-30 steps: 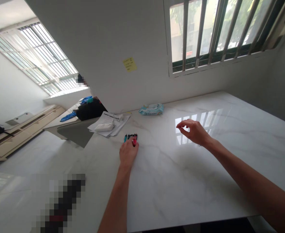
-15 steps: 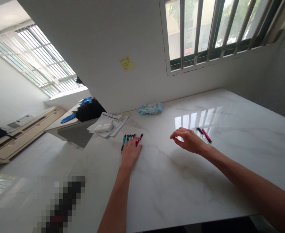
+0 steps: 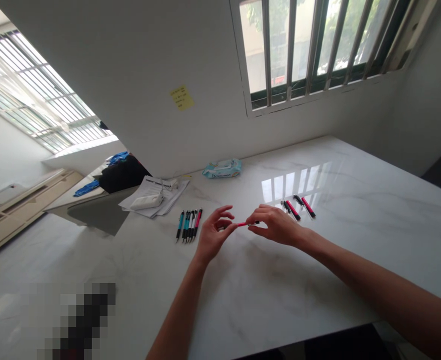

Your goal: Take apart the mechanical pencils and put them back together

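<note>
A slim red pen is held level between my two hands above the marble table. My left hand pinches its left end with thumb and finger, the other fingers curled apart. Around the right end, near a dark tip, are the fingers of my right hand. Left of my hands lies a row of several pens, teal, white and red with black grips. To the right rest separated pen parts: a red barrel, another red barrel, and black pieces with thin refills beside them.
A blue wipes pack lies against the wall. Papers with a white device on top are at the back left. A yellow note is stuck to the wall, left of a barred window.
My left hand has left the pen row and moved right with a red pen, meeting my right hand. A second group of pen parts now shows on the right. The view has shifted.
</note>
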Motion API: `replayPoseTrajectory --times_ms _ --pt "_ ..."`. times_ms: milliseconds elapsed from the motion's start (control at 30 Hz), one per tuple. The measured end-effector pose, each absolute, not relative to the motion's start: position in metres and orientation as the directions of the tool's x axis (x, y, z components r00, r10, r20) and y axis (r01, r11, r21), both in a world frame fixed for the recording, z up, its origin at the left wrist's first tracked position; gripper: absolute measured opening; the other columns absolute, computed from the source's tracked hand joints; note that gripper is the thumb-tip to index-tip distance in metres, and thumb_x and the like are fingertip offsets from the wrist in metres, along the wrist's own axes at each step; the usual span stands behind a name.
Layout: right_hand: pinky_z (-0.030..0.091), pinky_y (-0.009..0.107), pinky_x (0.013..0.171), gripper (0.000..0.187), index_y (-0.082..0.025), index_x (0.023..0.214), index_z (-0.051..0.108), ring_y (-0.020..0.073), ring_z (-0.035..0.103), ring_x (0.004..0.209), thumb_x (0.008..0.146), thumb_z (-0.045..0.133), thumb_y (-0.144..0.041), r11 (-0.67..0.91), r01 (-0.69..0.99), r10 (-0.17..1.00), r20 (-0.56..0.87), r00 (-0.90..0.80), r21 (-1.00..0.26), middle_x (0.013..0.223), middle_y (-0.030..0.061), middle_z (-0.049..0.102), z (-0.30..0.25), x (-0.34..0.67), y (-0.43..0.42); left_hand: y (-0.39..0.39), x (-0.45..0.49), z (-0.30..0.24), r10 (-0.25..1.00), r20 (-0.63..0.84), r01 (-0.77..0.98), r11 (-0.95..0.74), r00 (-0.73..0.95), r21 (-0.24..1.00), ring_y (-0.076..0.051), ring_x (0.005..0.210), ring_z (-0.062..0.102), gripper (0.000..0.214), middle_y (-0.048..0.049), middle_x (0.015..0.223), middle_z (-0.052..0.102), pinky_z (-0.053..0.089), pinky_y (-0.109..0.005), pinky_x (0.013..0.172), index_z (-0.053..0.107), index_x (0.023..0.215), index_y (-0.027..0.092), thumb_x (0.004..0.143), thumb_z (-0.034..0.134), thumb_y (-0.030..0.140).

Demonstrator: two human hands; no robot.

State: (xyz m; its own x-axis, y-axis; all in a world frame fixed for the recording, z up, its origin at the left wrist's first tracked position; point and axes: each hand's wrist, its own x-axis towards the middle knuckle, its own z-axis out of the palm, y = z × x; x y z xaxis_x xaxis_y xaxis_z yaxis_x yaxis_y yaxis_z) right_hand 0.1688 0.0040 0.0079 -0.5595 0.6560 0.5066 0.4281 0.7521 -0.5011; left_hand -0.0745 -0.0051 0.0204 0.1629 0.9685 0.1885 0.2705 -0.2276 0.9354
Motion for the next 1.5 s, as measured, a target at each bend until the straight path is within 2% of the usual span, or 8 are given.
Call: replayPoseTrajectory --times_ms 133,267,433,533,633,933,1267,1500 --pt "0.047 0.029 0.072 0.013 -0.022 0.107 0.074 0.0175 0.066 0.078 0.095 0.070 -0.022 0.677 0.431 0.727 0.450 -0.519 -0.596 0.086 0.0028 0.075 0.003 0.165 0.002 -0.005 -0.064 0.023 0.997 0.078 -0.081 -0.079 -0.016 0.994 -0.014 0.085 0.070 0.067 -0.0020 0.096 0.073 0.057 -0.027 0.083 0.063 0.131 0.022 0.070 0.091 0.029" --pt "0.040 0.025 0.064 0.012 -0.021 0.087 0.073 0.0126 0.058 0.066 0.095 0.069 -0.027 0.624 0.397 0.753 0.383 -0.535 -0.673 0.076 0.0004 0.070 0.006 0.163 -0.001 -0.006 -0.053 0.021 0.999 0.003 -0.297 -0.016 -0.045 0.955 -0.015 0.088 0.072 0.052 -0.0051 0.101 0.074 0.058 -0.030 0.087 0.069 0.114 0.019 0.072 0.090 0.039" --pt "0.033 0.026 0.058 0.037 -0.019 0.075 0.065 0.0112 0.047 0.057 0.102 0.056 -0.043 0.516 0.361 0.829 0.345 -0.440 -0.777 0.062 -0.0025 0.058 0.011 0.171 0.004 -0.008 -0.038 0.025 0.970 0.243 0.041 -0.243 0.010 0.969 -0.012 0.067 0.063 0.041 -0.0006 0.084 0.069 0.053 -0.026 0.070 0.068 0.126 0.023 0.096 0.065 0.050" --pt "0.032 0.027 0.059 0.048 -0.020 0.070 0.056 0.0121 0.046 0.057 0.105 0.045 -0.051 0.457 0.336 0.880 0.366 -0.302 -0.824 0.062 -0.0023 0.054 0.011 0.179 0.013 -0.005 -0.028 0.035 0.915 0.363 0.444 -0.404 0.178 0.800 -0.013 0.069 0.061 0.031 -0.0025 0.089 0.072 0.050 -0.027 0.074 0.072 0.123 0.025 0.100 0.060 0.043" --pt "0.027 0.028 0.057 0.056 -0.021 0.064 0.044 0.0123 0.038 0.056 0.104 0.041 -0.060 0.390 0.323 0.919 0.341 -0.200 -0.862 0.059 -0.0035 0.043 0.008 0.186 0.023 -0.002 -0.016 0.038 0.892 0.373 0.633 -0.446 0.256 0.633 -0.013 0.068 0.062 0.024 -0.0008 0.094 0.075 0.049 -0.027 0.076 0.070 0.117 0.026 0.098 0.064 0.038" --pt "0.021 0.029 0.054 0.054 -0.021 0.060 0.037 0.0109 0.030 0.056 0.097 0.053 -0.057 0.346 0.415 0.930 0.250 -0.269 -0.841 0.056 -0.0055 0.032 -0.003 0.186 0.031 -0.002 -0.017 0.009 0.872 0.369 0.686 -0.484 0.322 0.544 -0.014 0.075 0.066 0.018 0.0006 0.095 0.076 0.045 -0.026 0.075 0.067 0.105 0.026 0.102 0.057 0.041" --pt "0.035 0.026 0.055 0.046 -0.019 0.067 0.066 0.0123 0.051 0.055 0.091 0.063 -0.058 0.285 0.392 0.933 0.159 -0.322 -0.875 0.062 0.0003 0.067 -0.001 0.188 0.030 0.001 -0.024 0.002 0.901 0.283 0.687 -0.435 0.330 0.582 -0.016 0.065 0.064 0.026 -0.0006 0.079 0.073 0.041 -0.025 0.069 0.070 0.103 0.025 0.103 0.051 0.043" --pt "0.036 0.026 0.056 0.048 -0.020 0.064 0.061 0.0127 0.054 0.056 0.098 0.054 -0.053 0.269 0.389 0.931 0.133 -0.341 -0.881 0.059 -0.0007 0.062 0.000 0.184 0.027 0.000 -0.023 0.005 0.887 0.323 0.682 -0.461 0.331 0.567 -0.016 0.068 0.064 0.022 -0.0006 0.085 0.075 0.042 -0.025 0.070 0.070 0.103 0.026 0.101 0.057 0.043"
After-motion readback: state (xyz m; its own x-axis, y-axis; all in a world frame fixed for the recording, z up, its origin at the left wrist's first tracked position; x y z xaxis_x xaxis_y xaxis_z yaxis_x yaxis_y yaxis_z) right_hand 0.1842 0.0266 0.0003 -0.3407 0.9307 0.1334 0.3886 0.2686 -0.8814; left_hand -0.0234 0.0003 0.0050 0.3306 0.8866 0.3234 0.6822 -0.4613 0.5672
